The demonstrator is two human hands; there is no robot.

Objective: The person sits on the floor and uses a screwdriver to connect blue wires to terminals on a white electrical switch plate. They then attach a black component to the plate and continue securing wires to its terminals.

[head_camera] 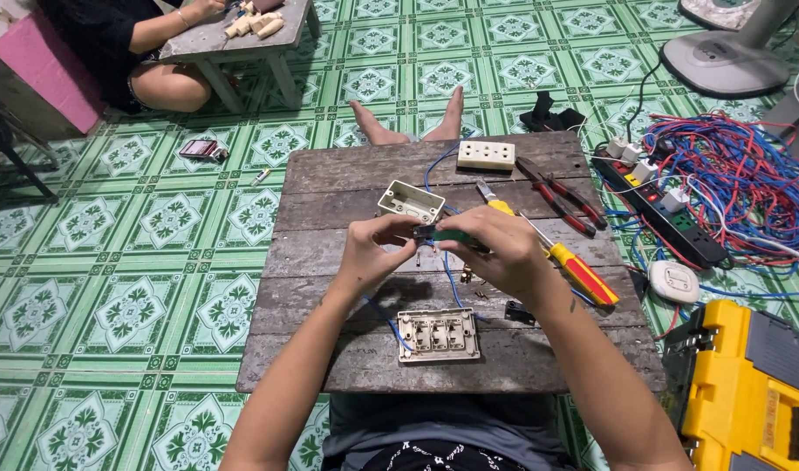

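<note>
- Over the middle of the wooden board (330,253), both hands are meeting — the left hand (371,253) is pinching a small dark part (424,232) between thumb and fingertips, fingers curled closed on it.
- Right hand (495,251) is gripping a green-handled tool (452,235), fingers wrapped shut around it, its tip pointing at the small part.
- Blue wire (453,283) is hanging down from between the hands and running toward the board's near edge.
- Switch plate (439,335), beige with three inserts, is lying flat at the near edge, just below the hands, with a blue wire end touching its left side.
- Open beige box (411,201) is sitting just beyond the left hand, tilted, toward the far half of the board.
- White socket plate (486,155) is lying at the far edge.
- Red-handled pliers (561,194) are lying near the far right corner — a yellow-and-red screwdriver (574,270) is lying by the right edge, partly behind the right wrist.
- Off the board on the right, a black power strip (670,218), a tangle of red and blue wires (731,174) and a yellow tool case (740,392) are sitting on the green tiled floor (155,262).
- Another person (129,44) is working at a low table (216,44) at far left.
</note>
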